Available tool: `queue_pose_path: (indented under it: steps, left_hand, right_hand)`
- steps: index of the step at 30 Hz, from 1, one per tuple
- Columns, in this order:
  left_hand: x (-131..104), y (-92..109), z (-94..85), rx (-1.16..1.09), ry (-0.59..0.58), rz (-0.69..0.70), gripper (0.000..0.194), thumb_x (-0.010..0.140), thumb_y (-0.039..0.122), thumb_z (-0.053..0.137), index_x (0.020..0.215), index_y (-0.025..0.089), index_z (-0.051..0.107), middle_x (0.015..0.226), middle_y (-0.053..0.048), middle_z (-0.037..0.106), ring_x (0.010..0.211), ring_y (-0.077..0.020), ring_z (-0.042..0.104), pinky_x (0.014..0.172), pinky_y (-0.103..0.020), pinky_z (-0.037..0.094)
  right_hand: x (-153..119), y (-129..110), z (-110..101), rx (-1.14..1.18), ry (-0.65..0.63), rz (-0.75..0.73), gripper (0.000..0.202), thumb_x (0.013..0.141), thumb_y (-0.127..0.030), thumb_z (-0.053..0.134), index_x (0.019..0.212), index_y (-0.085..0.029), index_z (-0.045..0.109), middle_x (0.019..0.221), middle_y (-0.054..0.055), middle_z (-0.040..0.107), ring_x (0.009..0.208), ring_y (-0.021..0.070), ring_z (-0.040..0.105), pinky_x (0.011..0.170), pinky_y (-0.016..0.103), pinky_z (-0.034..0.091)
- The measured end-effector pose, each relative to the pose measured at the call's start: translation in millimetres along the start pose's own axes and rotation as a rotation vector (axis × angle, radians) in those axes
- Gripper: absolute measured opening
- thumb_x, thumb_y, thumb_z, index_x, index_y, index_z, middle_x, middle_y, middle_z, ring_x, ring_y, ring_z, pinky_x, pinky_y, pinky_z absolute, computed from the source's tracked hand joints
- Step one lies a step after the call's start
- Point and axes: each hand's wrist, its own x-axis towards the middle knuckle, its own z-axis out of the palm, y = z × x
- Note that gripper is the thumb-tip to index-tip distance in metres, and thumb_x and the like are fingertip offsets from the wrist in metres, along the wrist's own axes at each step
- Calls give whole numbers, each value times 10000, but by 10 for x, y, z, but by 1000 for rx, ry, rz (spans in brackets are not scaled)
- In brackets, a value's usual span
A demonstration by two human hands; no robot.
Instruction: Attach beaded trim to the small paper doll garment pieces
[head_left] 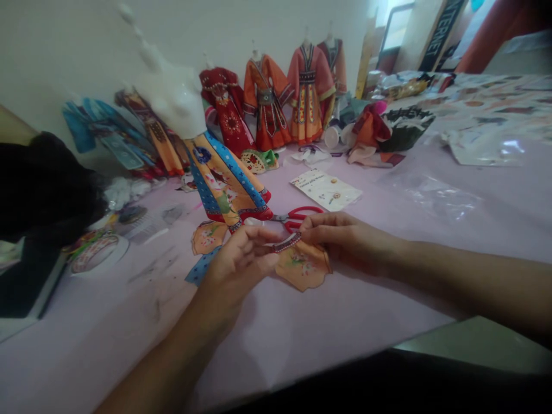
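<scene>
Between my hands is an orange floral fabric piece (303, 265) with a dark patterned trim along its upper edge. My right hand (340, 238) pinches it at the trim's right end. My left hand (244, 259) is closed at the trim's left end, thumb and fingers together on the edge. Beyond them stands a white mannequin (183, 100) in a blue and orange skirt (228, 181) with a red hem. Red-handled scissors (304, 214) lie just behind my hands. Another orange floral piece (207, 237) and a blue patterned piece (199, 270) lie left of my left hand, partly covered by it.
Several dressed doll forms, one in an orange robe (264, 103), line the wall. A card with small ornaments (326, 190) lies behind the scissors. A tape roll (100, 257) and a dark box (30, 282) are at left. Clear plastic wrap (431, 192) lies at right.
</scene>
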Motion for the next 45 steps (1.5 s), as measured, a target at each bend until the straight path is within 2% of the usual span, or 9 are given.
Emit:
queue_pose_path:
  steps: [3, 6, 13, 18, 21, 32, 35, 40, 45]
  left_hand:
    - [16, 12, -28, -9, 119, 51, 150, 831, 278, 733, 975, 245, 756, 1099, -19, 720, 1048, -204, 633, 872, -278, 473]
    - [26, 2, -55, -16, 149, 41, 84, 826, 252, 705, 851, 248, 786, 972, -11, 731, 974, -191, 634, 854, -279, 466]
    - [22, -34, -65, -48, 137, 32, 80, 832, 288, 745, 834, 226, 796, 838, -20, 742, 849, -188, 670, 801, -294, 496]
    - [29, -53, -77, -100, 108, 1, 110, 829, 308, 778, 884, 216, 804, 859, -30, 770, 826, -184, 700, 824, -308, 518]
    - [25, -61, -91, -91, 100, -10, 126, 848, 319, 767, 907, 211, 796, 877, -43, 781, 835, -191, 703, 839, -322, 509]
    - [-4, -70, -53, -48, 102, 26, 228, 947, 407, 665, 986, 201, 756, 848, -26, 734, 812, -160, 653, 749, -266, 484]
    - [-24, -67, -37, 9, 82, 49, 249, 965, 446, 647, 1027, 216, 722, 866, -12, 717, 811, -149, 635, 741, -255, 482]
    - [-41, -38, 13, 66, 78, 79, 178, 898, 352, 733, 1017, 230, 680, 802, 29, 676, 747, -111, 611, 663, -203, 459]
    - [-30, -29, 1, 144, 79, 92, 170, 860, 260, 742, 1007, 231, 662, 778, 46, 676, 708, -92, 616, 643, -184, 453]
  right_hand:
    - [5, -14, -12, 50, 9, 14, 134, 800, -187, 782, 795, -164, 651, 792, 24, 688, 751, 147, 669, 756, 275, 545]
    - [11, -24, -25, 61, 12, 29, 107, 812, -188, 767, 800, -174, 661, 770, 14, 683, 729, 149, 665, 727, 272, 552]
    - [43, -55, -28, 133, -48, 12, 42, 793, -187, 725, 825, -174, 700, 865, 37, 738, 797, 169, 685, 794, 287, 562]
    - [52, -69, -33, 114, -60, 23, 68, 809, -214, 713, 864, -173, 711, 829, 26, 719, 700, 142, 635, 724, 271, 538]
    - [44, -66, -43, 144, -80, 24, 66, 811, -199, 728, 869, -170, 713, 860, 31, 736, 764, 152, 675, 733, 263, 543]
    - [48, -4, -50, 112, -42, -12, 170, 764, -186, 788, 901, -158, 692, 864, 31, 715, 781, 148, 677, 744, 253, 563]
    - [39, 14, -31, 121, -37, -7, 138, 764, -173, 789, 842, -156, 677, 801, 21, 702, 726, 139, 675, 706, 247, 569]
    - [16, 33, 12, 131, -32, 24, 135, 782, -156, 789, 843, -160, 669, 718, -3, 669, 620, 111, 642, 598, 217, 545]
    - [0, 73, 4, 110, -40, 51, 156, 803, -164, 788, 893, -167, 661, 748, -4, 657, 661, 106, 644, 631, 211, 540]
